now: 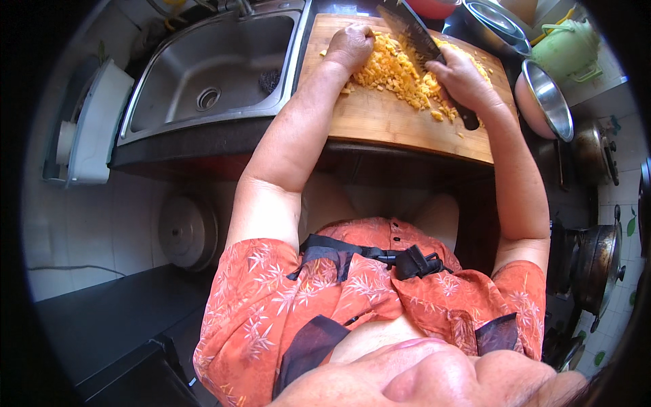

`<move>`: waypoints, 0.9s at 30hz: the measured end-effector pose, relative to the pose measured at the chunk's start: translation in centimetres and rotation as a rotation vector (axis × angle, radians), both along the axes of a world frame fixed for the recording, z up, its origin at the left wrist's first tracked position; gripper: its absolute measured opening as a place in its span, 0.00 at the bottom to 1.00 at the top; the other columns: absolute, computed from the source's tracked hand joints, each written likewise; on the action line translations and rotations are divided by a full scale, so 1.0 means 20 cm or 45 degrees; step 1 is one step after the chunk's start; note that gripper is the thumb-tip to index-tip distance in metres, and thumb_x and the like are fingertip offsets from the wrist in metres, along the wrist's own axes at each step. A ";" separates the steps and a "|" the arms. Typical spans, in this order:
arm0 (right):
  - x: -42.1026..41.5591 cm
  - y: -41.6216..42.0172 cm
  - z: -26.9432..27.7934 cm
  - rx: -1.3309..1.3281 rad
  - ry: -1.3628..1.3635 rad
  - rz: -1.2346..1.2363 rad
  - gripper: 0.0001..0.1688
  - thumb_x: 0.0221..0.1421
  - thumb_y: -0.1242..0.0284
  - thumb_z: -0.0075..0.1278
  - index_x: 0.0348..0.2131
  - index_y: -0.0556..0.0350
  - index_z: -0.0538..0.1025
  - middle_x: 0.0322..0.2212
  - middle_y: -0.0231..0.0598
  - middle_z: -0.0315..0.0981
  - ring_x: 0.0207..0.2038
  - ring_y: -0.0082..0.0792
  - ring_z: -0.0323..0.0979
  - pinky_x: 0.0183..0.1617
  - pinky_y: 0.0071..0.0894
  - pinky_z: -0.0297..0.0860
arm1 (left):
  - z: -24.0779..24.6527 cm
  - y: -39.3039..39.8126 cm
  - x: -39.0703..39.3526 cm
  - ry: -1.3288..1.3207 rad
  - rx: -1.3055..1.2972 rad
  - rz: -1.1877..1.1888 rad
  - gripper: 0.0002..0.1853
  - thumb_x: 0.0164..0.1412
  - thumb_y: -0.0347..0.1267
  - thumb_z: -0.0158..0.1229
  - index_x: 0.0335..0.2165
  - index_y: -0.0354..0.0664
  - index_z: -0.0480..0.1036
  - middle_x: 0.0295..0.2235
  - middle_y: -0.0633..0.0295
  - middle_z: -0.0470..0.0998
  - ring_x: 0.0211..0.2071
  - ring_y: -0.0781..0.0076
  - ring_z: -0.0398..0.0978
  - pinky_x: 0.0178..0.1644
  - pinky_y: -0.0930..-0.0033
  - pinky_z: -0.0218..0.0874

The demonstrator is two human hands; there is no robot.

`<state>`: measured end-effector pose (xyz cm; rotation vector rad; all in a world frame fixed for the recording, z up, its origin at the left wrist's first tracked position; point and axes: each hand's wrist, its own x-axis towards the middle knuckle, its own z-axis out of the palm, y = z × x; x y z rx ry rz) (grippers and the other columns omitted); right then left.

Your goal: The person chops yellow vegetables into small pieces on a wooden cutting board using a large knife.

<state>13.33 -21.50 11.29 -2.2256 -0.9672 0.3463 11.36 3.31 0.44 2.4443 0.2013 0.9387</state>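
My right hand (465,79) grips the dark handle of a cleaver-like kitchen knife (418,35). Its broad blade slants away to the upper left, among finely diced yellow-orange pieces (389,68) that look like a vegetable or fruit. Both the dice and the knife are over a wooden cutting board (366,114). At the left edge of the heap, my left hand (352,47) is curled into a fist-like shape. Its fingertips are hidden, so I cannot see whether anything is in them. More dice lie to the right of the blade, partly behind my right hand.
Left of the board is a stainless steel sink (168,86) with a dark scourer (269,81). A metal bowl (546,102), nested bowls (496,23), a red bowl (432,7) and a green container (567,51) stand around its right and far sides. Pots (597,264) sit farther right.
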 end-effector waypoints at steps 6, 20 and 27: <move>0.08 0.02 0.04 -0.239 -0.012 0.018 0.14 0.66 0.70 0.45 0.43 0.64 0.66 0.19 0.33 0.64 0.14 0.23 0.66 0.13 0.27 0.65 | -0.03 0.01 -0.01 0.026 -0.057 0.039 0.12 0.60 0.35 0.54 0.38 0.42 0.80 0.39 0.52 0.81 0.41 0.52 0.78 0.49 0.59 0.69; 0.04 -0.01 -0.04 0.017 -0.015 -0.035 0.13 0.66 0.68 0.45 0.39 0.62 0.67 0.18 0.33 0.64 0.14 0.23 0.65 0.13 0.28 0.64 | 0.00 -0.01 -0.02 0.077 0.032 -0.067 0.12 0.63 0.35 0.54 0.39 0.42 0.80 0.38 0.54 0.82 0.40 0.55 0.80 0.47 0.60 0.71; 0.05 0.08 0.05 -0.340 -0.119 0.058 0.15 0.65 0.67 0.45 0.42 0.63 0.66 0.15 0.33 0.63 0.13 0.25 0.65 0.15 0.29 0.65 | 0.03 -0.02 -0.04 0.106 0.004 -0.045 0.11 0.63 0.35 0.55 0.40 0.44 0.79 0.38 0.54 0.81 0.40 0.55 0.80 0.47 0.60 0.71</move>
